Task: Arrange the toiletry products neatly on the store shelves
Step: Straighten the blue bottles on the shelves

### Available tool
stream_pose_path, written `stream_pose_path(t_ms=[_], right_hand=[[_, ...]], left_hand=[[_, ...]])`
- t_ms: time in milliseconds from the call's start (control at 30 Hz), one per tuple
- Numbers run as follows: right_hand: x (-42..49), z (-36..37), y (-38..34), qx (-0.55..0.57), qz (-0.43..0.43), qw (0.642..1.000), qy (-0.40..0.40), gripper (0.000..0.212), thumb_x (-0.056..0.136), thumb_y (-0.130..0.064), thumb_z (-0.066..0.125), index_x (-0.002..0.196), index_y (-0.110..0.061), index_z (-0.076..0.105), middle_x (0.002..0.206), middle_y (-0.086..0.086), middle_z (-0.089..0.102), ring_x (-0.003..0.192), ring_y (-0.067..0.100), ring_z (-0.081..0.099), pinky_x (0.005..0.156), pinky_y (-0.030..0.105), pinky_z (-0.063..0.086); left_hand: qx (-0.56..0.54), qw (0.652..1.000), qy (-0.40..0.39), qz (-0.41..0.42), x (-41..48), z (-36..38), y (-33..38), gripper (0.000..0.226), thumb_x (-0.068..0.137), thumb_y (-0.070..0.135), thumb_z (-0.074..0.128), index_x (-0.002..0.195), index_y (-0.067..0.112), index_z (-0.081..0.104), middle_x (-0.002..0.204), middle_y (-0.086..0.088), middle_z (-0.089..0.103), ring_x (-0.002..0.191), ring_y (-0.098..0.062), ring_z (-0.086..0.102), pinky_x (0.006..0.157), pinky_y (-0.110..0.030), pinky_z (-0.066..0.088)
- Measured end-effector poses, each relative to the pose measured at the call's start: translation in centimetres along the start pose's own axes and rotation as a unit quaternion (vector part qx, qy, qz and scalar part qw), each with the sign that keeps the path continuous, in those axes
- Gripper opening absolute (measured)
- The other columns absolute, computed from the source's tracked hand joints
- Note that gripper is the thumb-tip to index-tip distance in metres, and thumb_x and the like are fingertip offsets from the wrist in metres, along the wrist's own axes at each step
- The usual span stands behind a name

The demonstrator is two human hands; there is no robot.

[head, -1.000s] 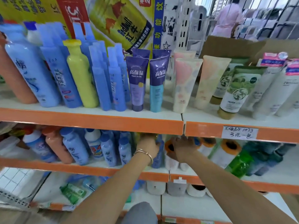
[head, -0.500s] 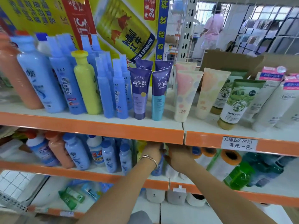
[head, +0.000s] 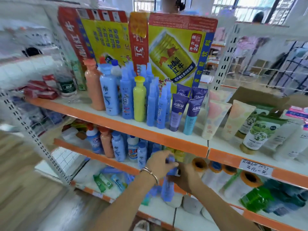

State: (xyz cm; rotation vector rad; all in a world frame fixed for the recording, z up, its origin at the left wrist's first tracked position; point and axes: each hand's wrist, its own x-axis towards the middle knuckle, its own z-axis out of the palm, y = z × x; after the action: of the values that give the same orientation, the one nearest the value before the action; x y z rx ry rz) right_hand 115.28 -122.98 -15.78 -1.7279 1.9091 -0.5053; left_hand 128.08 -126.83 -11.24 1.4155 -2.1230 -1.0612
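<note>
Two hands: both closed around one tall blue plastic bottle (head: 167, 185), held upright in front of the middle shelf's orange edge.
Top shelf, left: peach plastic bottle (head: 93, 87), then pale blue shampoo bottle (head: 109, 94), both standing.
Top shelf, centre: yellow plastic bottle with round cap (head: 139, 100) among slim blue spray bottles (head: 152, 104); two purple squeeze tubes (head: 177, 112) just beside them, cap down.
Middle shelf, left: row of small blue and peach bottles (head: 116, 147), upright.
Left hand (head: 159, 162): fingers wrapped over the blue bottle's top; metal bangle (head: 150, 173) on the wrist.
Right hand (head: 186, 176): gripping the bottle's body from the right side, fingers partly hidden.
Middle shelf, right: orange-cored rolls (head: 199, 164) lying near the right hand.
Top shelf, right: pastel peach tubes (head: 213, 119) and green-labelled white tube (head: 255, 135), leaning.
Shelf edge, right: handwritten white price label (head: 255, 168).
</note>
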Motion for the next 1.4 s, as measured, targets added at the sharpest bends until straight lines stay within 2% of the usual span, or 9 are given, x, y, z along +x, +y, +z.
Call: stream_pose_path(t_ms=[100,200,400,567,700,833,967,1167,1400], right_hand=[[-0.2,-0.1,-3.1,0.040,-0.031,0.999,0.006,0.034,0.078,-0.038,0.072,0.096,-0.011,0.063,0.077,0.008,0.063,0.062,0.012,0.043,0.056,0.025,0.034],[0.5,-0.1,-5.5,0.063,-0.043,0.996,0.035,0.042,0.078,-0.039,0.071,0.096,-0.003,0.062,0.082,0.021,0.063,0.060,0.016,0.039,0.057,0.028,0.031],[3.7,-2.9,-10.5,0.095,-0.057,0.988,0.110,0.025,0.077,-0.034,0.074,0.088,-0.016,0.060,0.067,0.004,0.057,0.053,0.011,0.040,0.051,0.021,0.031],[7.0,-5.2,-13.7,0.111,-0.040,0.974,0.192,0.026,0.075,-0.032,0.075,0.082,-0.015,0.057,0.063,-0.003,0.050,0.058,0.018,0.040,0.055,0.027,0.034],[8.3,-6.3,-15.7,0.098,-0.040,0.968,0.228,0.033,0.078,-0.023,0.074,0.066,-0.025,0.044,0.055,-0.010,0.037,0.050,0.008,0.034,0.048,0.012,0.035],[8.8,-6.9,-16.6,0.071,-0.028,0.970,0.231,0.025,0.077,-0.028,0.074,0.079,-0.027,0.049,0.058,-0.009,0.041,0.053,0.006,0.037,0.050,0.013,0.037],[9.2,-8.2,-17.1,0.053,-0.023,0.966,0.253,0.031,0.077,-0.027,0.074,0.073,-0.031,0.043,0.059,-0.008,0.042,0.056,0.017,0.043,0.048,0.023,0.030],[9.2,-9.1,-17.1,0.059,-0.014,0.969,0.238,0.028,0.078,-0.034,0.072,0.084,-0.021,0.049,0.079,0.020,0.063,0.068,0.038,0.061,0.057,0.039,0.047],[9.6,-9.0,-17.8,0.069,0.001,0.968,0.240,0.036,0.079,-0.032,0.071,0.065,-0.033,0.038,0.061,-0.004,0.050,0.052,0.015,0.047,0.049,0.028,0.036]], left_hand=[[-0.038,0.999,0.025,0.012,-1.4,-4.3,0.3,0.036,0.082,0.025,0.069,0.114,0.009,0.063,0.108,-0.008,0.068,0.101,-0.014,0.061,0.083,-0.012,0.041],[-0.054,0.995,0.078,0.025,-1.4,-8.4,0.5,0.033,0.085,0.025,0.066,0.113,0.008,0.064,0.112,-0.007,0.069,0.092,-0.009,0.056,0.090,-0.021,0.047],[0.082,0.961,0.251,0.081,4.6,-17.8,2.2,0.032,0.088,0.018,0.058,0.119,0.011,0.061,0.121,-0.011,0.065,0.113,-0.032,0.056,0.100,-0.038,0.044],[0.237,0.939,0.198,0.153,10.0,-23.0,4.4,0.041,0.090,0.020,0.054,0.129,0.006,0.050,0.133,-0.015,0.054,0.123,-0.034,0.050,0.105,-0.040,0.040],[0.375,0.906,0.122,0.153,12.9,-24.0,5.4,0.036,0.093,0.017,0.048,0.127,0.004,0.048,0.130,-0.017,0.055,0.121,-0.034,0.051,0.099,-0.043,0.044],[0.489,0.862,0.040,0.130,14.4,-23.9,6.2,0.035,0.090,0.020,0.056,0.122,0.005,0.053,0.125,-0.011,0.060,0.114,-0.033,0.057,0.090,-0.042,0.050],[0.500,0.855,0.048,0.128,15.5,-23.3,6.7,0.036,0.087,0.015,0.058,0.122,0.008,0.054,0.127,-0.013,0.055,0.118,-0.032,0.052,0.088,-0.041,0.049],[0.479,0.867,0.040,0.134,16.1,-23.3,6.0,0.045,0.085,0.017,0.060,0.128,0.012,0.047,0.135,-0.014,0.046,0.121,-0.033,0.048,0.091,-0.042,0.048],[0.404,0.899,0.001,0.169,14.8,-24.5,5.9,0.029,0.089,0.009,0.054,0.118,0.006,0.052,0.119,-0.014,0.061,0.106,-0.033,0.060,0.081,-0.038,0.049]])
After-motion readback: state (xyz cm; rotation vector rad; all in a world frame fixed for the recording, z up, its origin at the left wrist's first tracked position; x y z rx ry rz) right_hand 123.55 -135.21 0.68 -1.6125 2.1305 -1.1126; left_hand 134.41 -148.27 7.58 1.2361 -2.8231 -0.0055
